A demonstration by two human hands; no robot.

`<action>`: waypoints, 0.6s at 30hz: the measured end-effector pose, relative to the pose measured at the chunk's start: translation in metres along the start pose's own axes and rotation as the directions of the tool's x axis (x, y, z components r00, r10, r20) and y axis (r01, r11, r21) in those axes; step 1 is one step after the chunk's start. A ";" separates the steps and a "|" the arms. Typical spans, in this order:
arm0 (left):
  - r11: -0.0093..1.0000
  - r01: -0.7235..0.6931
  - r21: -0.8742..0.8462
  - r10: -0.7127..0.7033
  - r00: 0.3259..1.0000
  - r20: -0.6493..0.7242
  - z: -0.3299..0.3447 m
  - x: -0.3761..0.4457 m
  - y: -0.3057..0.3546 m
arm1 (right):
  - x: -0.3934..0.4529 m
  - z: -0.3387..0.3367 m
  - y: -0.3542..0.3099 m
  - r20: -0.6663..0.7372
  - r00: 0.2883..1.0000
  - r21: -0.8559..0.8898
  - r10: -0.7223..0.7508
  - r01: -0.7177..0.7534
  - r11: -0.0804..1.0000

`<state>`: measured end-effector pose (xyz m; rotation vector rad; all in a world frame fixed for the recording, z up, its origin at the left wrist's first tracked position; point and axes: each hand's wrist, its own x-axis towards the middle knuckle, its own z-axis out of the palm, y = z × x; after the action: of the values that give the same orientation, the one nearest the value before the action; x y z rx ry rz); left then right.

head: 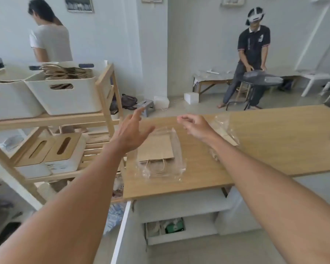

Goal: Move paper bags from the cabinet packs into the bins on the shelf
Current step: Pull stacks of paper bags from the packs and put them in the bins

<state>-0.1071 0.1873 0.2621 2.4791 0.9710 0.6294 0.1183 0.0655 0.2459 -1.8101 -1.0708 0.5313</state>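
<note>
A clear plastic pack [160,155] with brown paper bags inside lies on the wooden cabinet top [265,141], handles toward me. My left hand [131,131] hovers just left of the pack, fingers spread, holding nothing. My right hand [193,125] hangs above the pack's far right corner with fingers loosely curled and nothing visible in them. A second crumpled plastic pack [224,128] lies right of that hand. On the wooden shelf [105,88] at left stands a white bin [65,96] full of paper bags, with another white bin [10,100] beside it.
Wooden-lidded boxes [51,149] sit on the shelf's lower level. The cabinet's white door [122,231] stands open below the top, showing inner shelves. One person stands behind the shelf at the far left; another sits at the far right with a dark bag.
</note>
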 end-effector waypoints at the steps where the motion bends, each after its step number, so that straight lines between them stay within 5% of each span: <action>1: 1.000 -0.006 -0.019 0.006 1.000 0.024 0.018 0.002 0.013 | -0.005 -0.012 0.020 -0.014 0.999 0.003 0.048 -0.048 0.999; 6: 0.979 0.063 -0.193 -0.022 0.978 0.206 0.113 0.020 0.059 | -0.010 -0.074 0.108 -0.149 0.958 0.098 0.244 -0.232 0.968; 12: 0.943 0.251 -0.218 -0.153 0.910 0.386 0.231 0.071 0.096 | 0.020 -0.148 0.203 -0.393 0.818 0.107 0.420 -0.412 0.905; 18: 0.795 0.545 -0.269 -0.373 0.787 0.492 0.329 0.116 0.116 | 0.065 -0.177 0.295 -0.146 0.741 0.253 0.655 -0.612 0.749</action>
<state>0.2077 0.1249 0.0828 1.7933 1.0980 0.0975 0.4110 -0.0217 0.0756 -1.9865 -0.1949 0.7766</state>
